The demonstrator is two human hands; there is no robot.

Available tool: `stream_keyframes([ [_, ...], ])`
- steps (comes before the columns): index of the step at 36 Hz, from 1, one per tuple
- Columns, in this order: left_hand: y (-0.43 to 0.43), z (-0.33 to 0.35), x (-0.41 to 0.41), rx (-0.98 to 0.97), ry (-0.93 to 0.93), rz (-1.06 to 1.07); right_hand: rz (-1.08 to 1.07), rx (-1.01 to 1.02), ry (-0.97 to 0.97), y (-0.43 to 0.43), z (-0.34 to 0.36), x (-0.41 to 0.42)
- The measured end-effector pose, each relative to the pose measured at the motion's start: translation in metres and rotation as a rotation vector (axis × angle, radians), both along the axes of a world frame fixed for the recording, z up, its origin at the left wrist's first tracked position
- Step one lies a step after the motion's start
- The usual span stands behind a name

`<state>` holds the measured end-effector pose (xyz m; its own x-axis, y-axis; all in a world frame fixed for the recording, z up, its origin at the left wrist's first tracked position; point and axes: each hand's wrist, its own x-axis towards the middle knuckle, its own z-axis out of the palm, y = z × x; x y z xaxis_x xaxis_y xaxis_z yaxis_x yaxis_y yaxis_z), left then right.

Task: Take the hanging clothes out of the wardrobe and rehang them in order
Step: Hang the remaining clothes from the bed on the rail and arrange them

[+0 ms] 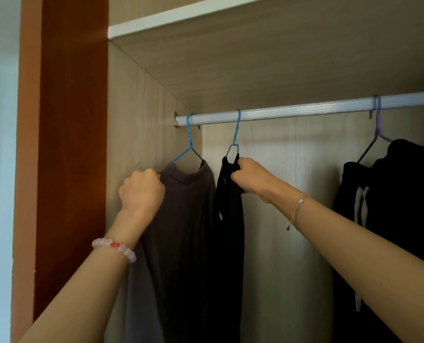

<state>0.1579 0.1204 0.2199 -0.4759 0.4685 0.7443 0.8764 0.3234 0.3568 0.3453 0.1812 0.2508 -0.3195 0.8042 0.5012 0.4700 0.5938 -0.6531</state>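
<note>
A silver rail (292, 112) runs across the open wardrobe. At its left end a brown T-shirt (181, 219) hangs on a blue hanger (189, 142). My left hand (141, 189) grips the shirt's left shoulder. Beside it a black garment (230, 231) hangs on a second blue hanger (235, 137), and my right hand (249, 177) pinches the top of that garment just under the hook. Farther right, dark clothes with pale drawstrings (391, 206) hang on a purple hanger (378, 125).
A wooden shelf (255, 45) sits close above the rail. The wardrobe's left side panel (136, 120) stands right beside my left hand, with an orange-brown door edge (67, 144) outside it. Bare rail lies between the black garment and the dark clothes.
</note>
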Motion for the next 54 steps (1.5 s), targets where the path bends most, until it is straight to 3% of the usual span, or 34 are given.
stream_keyframes([
  [5, -0.002, -0.002, 0.006, 0.037, 0.064, -0.006, 0.041, -0.038, 0.012, -0.012, -0.003, 0.006],
  [9, -0.01, 0.004, 0.032, 0.192, 0.19, -0.082, 0.048, -0.006, -0.025, -0.028, -0.005, 0.031],
  [13, -0.015, 0.014, 0.077, 0.426, 0.225, -0.36, 0.002, 0.09, 0.03, -0.04, -0.002, 0.08],
  [16, -0.013, 0.018, 0.126, 0.478, 0.171, -0.661, -0.074, 0.175, 0.161, -0.049, 0.006, 0.133],
  [20, 0.002, 0.017, 0.2, 0.374, 0.09, -0.974, -0.37, 0.348, 0.164, -0.062, 0.016, 0.212],
  [23, 0.018, 0.018, 0.253, 0.207, 0.019, -1.114, -0.658, 0.369, 0.07, -0.071, 0.019, 0.262],
  [28, 0.03, 0.028, 0.324, -0.053, -0.261, -1.3, -0.951, 0.316, -0.115, -0.076, 0.017, 0.324],
  [31, 0.037, 0.035, 0.352, -0.15, -0.484, -1.346, -1.022, 0.16, -0.164, -0.075, 0.013, 0.347],
  [34, 0.042, 0.042, 0.37, -0.16, -0.545, -1.316, -1.047, 0.035, -0.162, -0.073, 0.005, 0.36],
  [38, 0.052, 0.046, 0.375, -0.203, -0.673, -1.241, -1.001, 0.017, -0.201, -0.067, -0.004, 0.371],
  [43, 0.061, 0.034, 0.352, -0.085, -0.857, -1.293, -0.701, -0.034, -0.051, -0.063, -0.007, 0.372],
  [46, 0.065, 0.029, 0.328, -0.055, -0.925, -1.295, -0.631, -0.015, -0.061, -0.059, -0.014, 0.361],
  [54, 0.058, 0.033, 0.288, -0.058, -0.88, -1.308, -0.546, 0.084, -0.011, -0.025, -0.027, 0.315],
])
